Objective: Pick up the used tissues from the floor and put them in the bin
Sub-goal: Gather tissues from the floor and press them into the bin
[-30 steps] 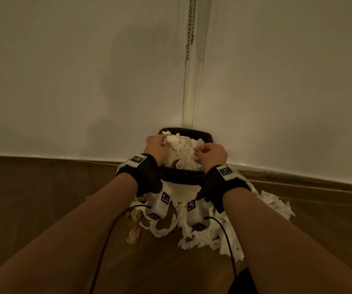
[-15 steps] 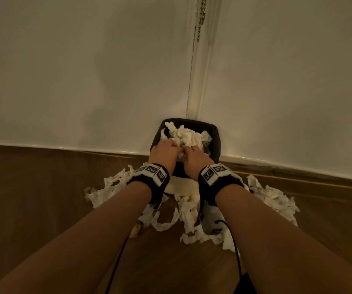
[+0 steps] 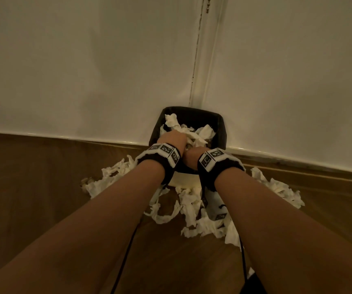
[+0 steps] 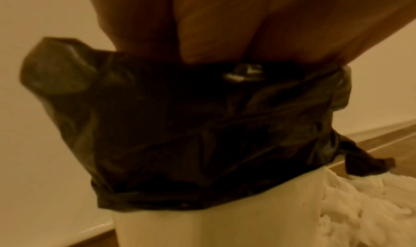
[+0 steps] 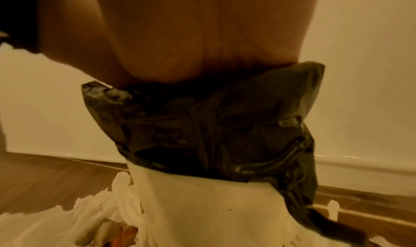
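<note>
Head view, centre of the frame: both hands down inside the bin [image 3: 219,132], left hand [image 3: 171,139] and right hand [image 3: 192,154] side by side on the heap of tissues in the bin [image 3: 189,129]; fingers buried, so cannot tell whether spread flat or curled round paper. Heaped near the rim already, so likely to spring back and spill over once pressure lifts. Black liner [image 4: 180,135] folded loosely over the white bin wall; could be dragged inward or slip off with a hard push. More tissues on the floor [image 3: 194,209] ringing the base, lower centre, left and right. Wall corner tight behind the bin at upper centre, no room there; open wood floor [image 3: 33,187] toward lower left and right for reaching.
</note>
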Tool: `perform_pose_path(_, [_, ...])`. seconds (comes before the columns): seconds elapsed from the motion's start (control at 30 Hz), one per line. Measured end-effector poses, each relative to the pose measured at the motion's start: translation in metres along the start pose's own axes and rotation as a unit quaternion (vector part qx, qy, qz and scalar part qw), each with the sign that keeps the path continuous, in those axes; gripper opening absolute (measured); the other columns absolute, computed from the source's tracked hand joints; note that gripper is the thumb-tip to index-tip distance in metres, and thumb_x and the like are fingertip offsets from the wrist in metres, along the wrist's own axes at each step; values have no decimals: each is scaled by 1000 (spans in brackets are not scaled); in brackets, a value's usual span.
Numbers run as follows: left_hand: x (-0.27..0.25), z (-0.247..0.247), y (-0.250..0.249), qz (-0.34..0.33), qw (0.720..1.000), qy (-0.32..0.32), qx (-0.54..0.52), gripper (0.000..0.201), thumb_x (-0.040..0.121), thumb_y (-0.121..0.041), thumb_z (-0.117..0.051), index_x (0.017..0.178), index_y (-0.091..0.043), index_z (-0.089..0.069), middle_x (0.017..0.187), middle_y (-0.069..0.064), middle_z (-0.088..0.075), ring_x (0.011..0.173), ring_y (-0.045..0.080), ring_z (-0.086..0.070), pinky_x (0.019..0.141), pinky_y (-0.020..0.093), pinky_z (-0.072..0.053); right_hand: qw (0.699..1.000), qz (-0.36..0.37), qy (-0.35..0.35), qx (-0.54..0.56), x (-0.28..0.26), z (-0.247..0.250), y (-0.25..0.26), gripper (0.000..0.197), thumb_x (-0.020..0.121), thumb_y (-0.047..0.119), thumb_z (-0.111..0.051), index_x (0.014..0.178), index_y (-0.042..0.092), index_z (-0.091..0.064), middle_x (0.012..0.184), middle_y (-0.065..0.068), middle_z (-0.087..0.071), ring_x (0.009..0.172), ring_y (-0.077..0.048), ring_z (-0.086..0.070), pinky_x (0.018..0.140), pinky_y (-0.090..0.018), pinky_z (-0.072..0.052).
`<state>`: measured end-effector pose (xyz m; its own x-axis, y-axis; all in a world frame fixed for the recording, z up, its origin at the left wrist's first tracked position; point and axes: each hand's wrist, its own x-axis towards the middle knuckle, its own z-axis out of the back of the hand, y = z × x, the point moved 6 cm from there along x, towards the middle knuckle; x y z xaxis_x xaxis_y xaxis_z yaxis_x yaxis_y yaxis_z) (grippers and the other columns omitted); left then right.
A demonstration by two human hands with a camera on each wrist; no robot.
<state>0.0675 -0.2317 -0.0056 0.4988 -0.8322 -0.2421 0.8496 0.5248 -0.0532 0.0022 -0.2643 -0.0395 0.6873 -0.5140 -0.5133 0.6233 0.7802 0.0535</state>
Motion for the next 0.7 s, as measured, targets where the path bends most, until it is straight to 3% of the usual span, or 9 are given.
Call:
perform_pose_path(0.07, [0, -1, 0, -7, 1000, 24, 9, 29, 97, -13, -40, 114, -1, -60, 120, 16, -59, 109, 29, -57, 84, 33, -43, 1000, -23, 9, -8, 7, -4, -5, 80, 87, 69, -28, 151, 26, -9, 158, -7, -14, 141, -33, -25, 111, -49, -29])
perform_pose_path(0.1, [-1, 0, 1, -17, 999, 23, 14, 28, 97, -12, -41, 115, -2, -60, 120, 16, -59, 110, 29, -57, 86, 33, -44, 1000, -27, 9, -10, 6, -3, -5, 78, 89, 67, -27, 151, 26, -7, 158, -7, -13, 142, -32, -23, 112, -48, -28])
perform_pose_path(0.23, [-10, 3, 4, -15, 999, 10, 43, 32, 96, -18, -43, 125, -13, -54, 129, 11, -54, 116, 28, -53, 91, 36, -43, 999, 10, -28, 11, -9, 14, 4, 50, 102, 28, -30, 148, 9, -23, 153, -13, -28, 138, -29, -32, 114, -39, -26])
perform_pose_path(0.3, [-17, 4, 3, -11, 998, 15, 58, 33, 97, -25, -41, 129, -21, -49, 133, 5, -52, 121, 24, -49, 101, 39, -35, 999, 8, -39, 18, -16, 18, 4, 46, 103, 21, -29, 147, 6, -27, 151, -14, -31, 137, -28, -34, 114, -40, -27])
perform_pose_path(0.43, [-43, 13, 8, -38, 995, -89, 3, 29, 94, -21, -38, 121, -26, -48, 113, 0, -63, 107, 22, -56, 100, 39, -26, 993, -3, -117, 33, -36, 32, 4, 41, 101, 27, -27, 133, 11, -48, 136, -14, -50, 123, -31, -49, 102, -45, -40])
perform_pose_path(0.5, [-60, 15, 17, -39, 985, -158, -62, 34, 93, -18, -40, 125, -27, -47, 116, -1, -62, 109, 21, -55, 100, 40, -28, 989, -3, -143, 32, -51, 38, 3, 42, 101, 31, -24, 133, 15, -48, 137, -10, -50, 122, -30, -49, 101, -44, -40])
perform_pose_path(0.6, [-88, 14, 47, -14, 947, -264, -185, 34, 94, -19, -40, 125, -29, -49, 121, -1, -56, 113, 20, -51, 98, 42, -35, 983, -20, -183, 25, -66, 47, 1, 43, 100, 34, -24, 129, 16, -50, 136, -12, -46, 122, -33, -45, 101, -47, -39])
perform_pose_path(0.7, [-115, -5, 88, 70, 908, -302, -280, 29, 94, -16, -40, 119, -27, -52, 113, 1, -55, 103, 22, -53, 91, 41, -42, 961, -30, -275, -15, -83, 59, 3, 32, 97, 24, -37, 117, 9, -58, 128, -14, -47, 117, -32, -45, 95, -43, -41])
